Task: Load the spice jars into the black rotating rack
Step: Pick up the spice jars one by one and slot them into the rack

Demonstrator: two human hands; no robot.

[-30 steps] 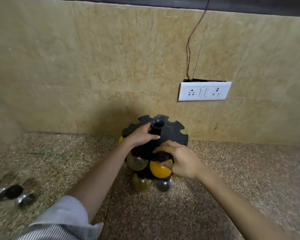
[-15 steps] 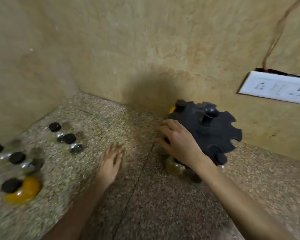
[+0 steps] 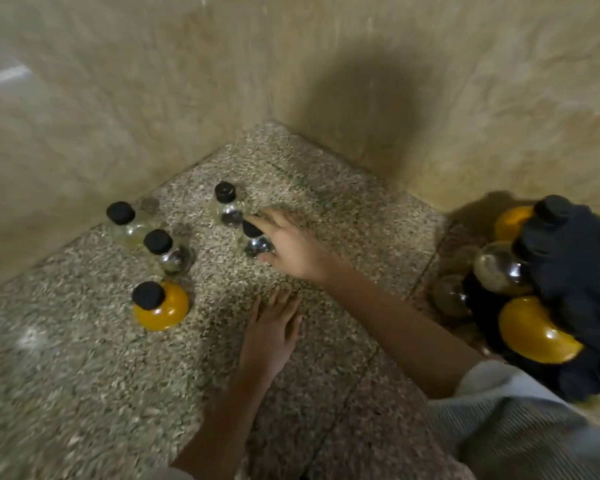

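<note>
The black rotating rack (image 3: pixel 575 271) stands at the right edge and holds yellow jars (image 3: pixel 534 330) and clear jars (image 3: pixel 499 268). Several loose black-capped spice jars stand on the speckled counter at the left. Among them are a yellow one (image 3: pixel 163 306), a clear one (image 3: pixel 174 259) and another clear one (image 3: pixel 231 213) near the corner. My right hand (image 3: pixel 291 244) reaches across and curls around a clear spice jar (image 3: pixel 255 245), fingers over its cap and thumb beneath. My left hand (image 3: pixel 271 327) lies flat on the counter, holding nothing.
Beige tiled walls meet in a corner (image 3: pixel 271 123) just behind the loose jars. One more clear jar (image 3: pixel 132 230) stands close to the left wall. The granite counter (image 3: pixel 84 393) stretches toward me.
My right hand left the rack and crossed left onto a clear jar. My left hand slid forward and lies flat. The view swung left, putting the rack at the right edge.
</note>
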